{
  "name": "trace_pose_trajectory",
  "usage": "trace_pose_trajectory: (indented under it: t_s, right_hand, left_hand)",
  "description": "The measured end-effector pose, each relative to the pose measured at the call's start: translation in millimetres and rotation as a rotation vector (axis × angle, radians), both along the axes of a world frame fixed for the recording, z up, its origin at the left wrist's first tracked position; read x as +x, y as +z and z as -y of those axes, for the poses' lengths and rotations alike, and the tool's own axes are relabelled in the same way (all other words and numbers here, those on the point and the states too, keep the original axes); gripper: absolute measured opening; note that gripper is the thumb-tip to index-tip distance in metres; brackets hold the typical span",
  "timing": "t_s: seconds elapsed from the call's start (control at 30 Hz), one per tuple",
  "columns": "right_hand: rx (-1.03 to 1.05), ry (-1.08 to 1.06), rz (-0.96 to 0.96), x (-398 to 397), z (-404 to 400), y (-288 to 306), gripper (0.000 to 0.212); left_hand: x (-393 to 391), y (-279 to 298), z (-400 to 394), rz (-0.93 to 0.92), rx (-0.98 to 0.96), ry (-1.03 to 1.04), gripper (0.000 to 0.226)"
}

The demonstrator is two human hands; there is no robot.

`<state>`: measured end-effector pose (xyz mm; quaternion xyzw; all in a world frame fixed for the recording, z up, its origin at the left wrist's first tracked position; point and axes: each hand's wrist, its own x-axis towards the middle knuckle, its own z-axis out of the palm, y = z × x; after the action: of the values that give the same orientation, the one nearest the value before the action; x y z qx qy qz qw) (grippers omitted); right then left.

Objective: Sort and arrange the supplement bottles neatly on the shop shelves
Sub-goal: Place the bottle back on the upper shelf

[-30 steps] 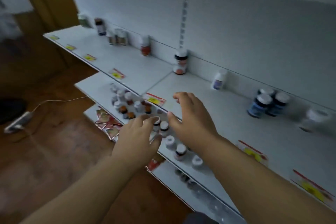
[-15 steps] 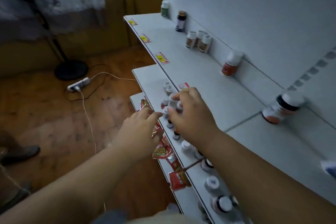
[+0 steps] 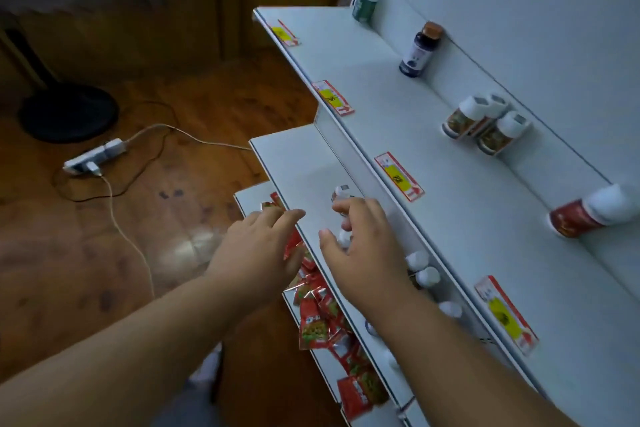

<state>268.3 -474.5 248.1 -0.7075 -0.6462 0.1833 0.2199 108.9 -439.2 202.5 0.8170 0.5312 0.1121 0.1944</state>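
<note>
1. Since half a second ago the view has swung further left along the shelving, and both hands sit over the middle shelf [image 3: 294,163] much as before; the right hand [image 3: 363,246] has slid a little toward that shelf's bare left end.
2. The right hand curls over a cluster of small bottles [image 3: 424,269] near the shelf's back edge, thumb spread. Whether it grips one I cannot tell, since its fingers hide what lies beneath.
3. The left hand [image 3: 263,246] hovers with loosely bent fingers over the shelf's front lip, holding nothing.
4. My reading: the small bottles are being gathered or shifted leftward, and the sorting is at an early stage.
5. On the top shelf [image 3: 450,211], larger bottles stand well apart against the back wall: a green one [image 3: 365,2], a dark one [image 3: 417,52], a trio with white caps [image 3: 485,123], a red one [image 3: 585,215].
6. Shelves are smooth, painted white metal; bottles are glossy plastic cylinders; the red sachets [image 3: 318,319] on the lowest shelf look crinkly and foil-like.
</note>
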Motion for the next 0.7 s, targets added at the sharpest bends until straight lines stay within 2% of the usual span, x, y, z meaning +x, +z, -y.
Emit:
trace_pose_trajectory:
  t_s: [0.17, 0.33, 0.43, 0.57, 0.7]
  right_hand:
    - [-0.097, -0.171, 0.007, 2, -67, -88, 0.033]
    - [-0.149, -0.253, 0.058, 36, -141, -207, 0.029]
    - [-0.162, -0.288, 0.152, 66, -189, -265, 0.027]
    - [-0.149, -0.351, 0.301, 103, -239, -316, 0.027]
    - [-0.284, -0.302, 0.423, 124, -272, -345, 0.036]
  left_hand:
    - [8, -72, -83, 0.039, -0.068, -0.062, 0.055]
    - [39, -180, -145, 0.206, -0.148, -0.012, 0.058]
    - [58, -241, -169, 0.292, -0.198, 0.021, 0.059]
    - [85, -295, -190, 0.367, -0.209, 0.042, 0.058]
    - [109, -323, -207, 0.439, -0.223, 0.089, 0.057]
